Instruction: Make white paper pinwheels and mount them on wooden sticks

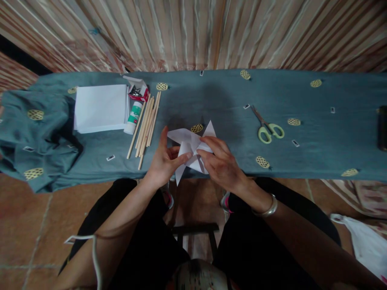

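A white paper pinwheel (pixel 184 137) with pointed blades is held between my two hands, just above the near edge of the cloth-covered table. My left hand (pixel 165 160) grips its left side, the thumb lying on top of the paper and the index finger sticking up. From the right, my right hand (pixel 222 163) presses its fingertips close to the pinwheel's centre, where the folded tips meet. Whether a pin sits at that centre is too small to tell. Parts of the paper are hidden beneath the fingers.
Left of my hands lie several wooden sticks (pixel 148 125), a glue stick (pixel 133 117), an open small box of metal pins (pixel 138 90) and a stack of white paper (pixel 101 108). Green-handled scissors (pixel 266 127) rest to the right on the blue-green tablecloth (pixel 308 149). Curtains (pixel 187 32) hang behind.
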`<state>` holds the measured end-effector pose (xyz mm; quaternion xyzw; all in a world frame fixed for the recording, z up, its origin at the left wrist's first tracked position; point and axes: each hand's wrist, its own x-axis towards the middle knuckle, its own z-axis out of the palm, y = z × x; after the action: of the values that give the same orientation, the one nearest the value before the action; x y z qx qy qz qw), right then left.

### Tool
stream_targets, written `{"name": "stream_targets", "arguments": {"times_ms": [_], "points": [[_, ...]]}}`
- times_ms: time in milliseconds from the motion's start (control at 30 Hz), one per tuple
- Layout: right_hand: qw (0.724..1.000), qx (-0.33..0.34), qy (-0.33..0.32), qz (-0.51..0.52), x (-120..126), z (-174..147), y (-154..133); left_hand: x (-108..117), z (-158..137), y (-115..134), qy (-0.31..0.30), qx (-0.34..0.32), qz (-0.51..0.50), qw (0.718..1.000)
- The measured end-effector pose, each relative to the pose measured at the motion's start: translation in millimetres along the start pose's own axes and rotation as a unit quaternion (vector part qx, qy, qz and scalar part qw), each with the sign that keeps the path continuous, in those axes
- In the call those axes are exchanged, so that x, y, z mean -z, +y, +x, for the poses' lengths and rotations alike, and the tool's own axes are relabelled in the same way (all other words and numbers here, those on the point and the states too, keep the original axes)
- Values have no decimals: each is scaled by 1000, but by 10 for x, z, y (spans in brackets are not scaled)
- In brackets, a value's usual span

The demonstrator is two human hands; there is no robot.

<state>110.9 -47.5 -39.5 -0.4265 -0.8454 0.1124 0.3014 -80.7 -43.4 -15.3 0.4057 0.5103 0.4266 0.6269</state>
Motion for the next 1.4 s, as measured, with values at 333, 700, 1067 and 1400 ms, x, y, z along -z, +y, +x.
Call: {"name": "stream_targets", "arguments": {"times_ms": [333, 700, 1067, 1400], "points": [[999, -1, 49, 15, 121, 96, -21, -84, 89, -122, 47, -47, 13, 998], [995, -49, 72, 52, 307, 192, -91, -157, 83, -13, 77, -61, -4, 995], [996, 4, 91, 25, 339, 301, -113, -184, 54, 20, 99, -88, 12, 991], [996, 14, 82, 18, 310, 305, -172, -167, 127, 26, 116, -157, 63, 979]]}}
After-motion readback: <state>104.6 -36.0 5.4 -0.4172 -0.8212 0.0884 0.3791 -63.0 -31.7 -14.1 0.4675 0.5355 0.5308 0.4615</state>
